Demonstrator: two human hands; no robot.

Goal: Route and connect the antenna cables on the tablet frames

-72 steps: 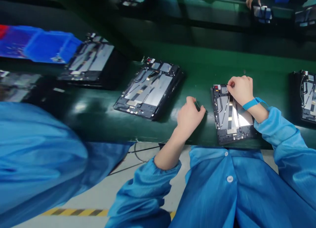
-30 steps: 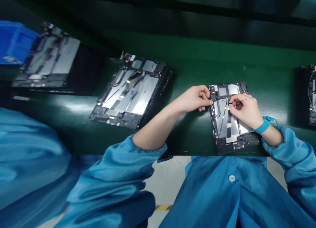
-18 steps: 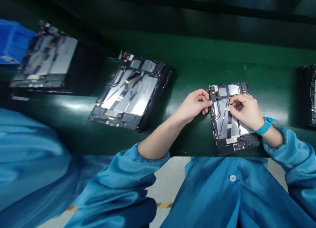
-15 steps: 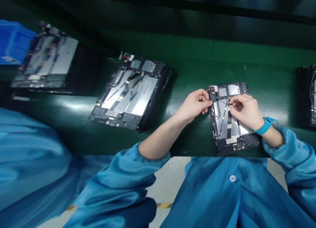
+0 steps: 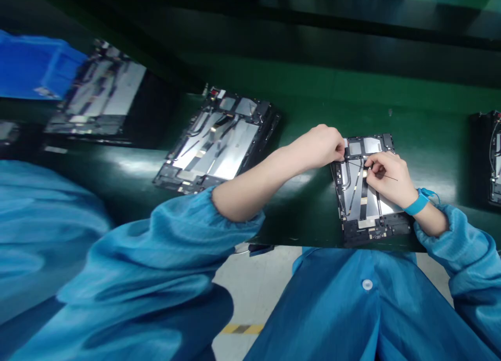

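An opened tablet chassis (image 5: 362, 204) lies on the green belt (image 5: 297, 100) in front of me, its silver plate and black cables exposed. My left hand (image 5: 321, 146) is curled over the chassis's upper left corner, fingers pressed together on it. My right hand (image 5: 385, 176) rests on the upper middle of the chassis, thumb and fingers pinched on a thin black wire (image 5: 354, 164) that runs across the plate. A blue strap circles my right wrist (image 5: 415, 203).
A second opened tablet (image 5: 221, 141) lies to the left on the belt, a third (image 5: 97, 97) farther left beside a blue bin (image 5: 35, 66). Another tablet (image 5: 493, 160) shows at the right edge. A neighbour's blue sleeve (image 5: 43, 230) fills the lower left.
My left hand has moved from beside the chassis up onto its top left corner. My right hand has slipped slightly lower along the wire. The view shifted a little right.
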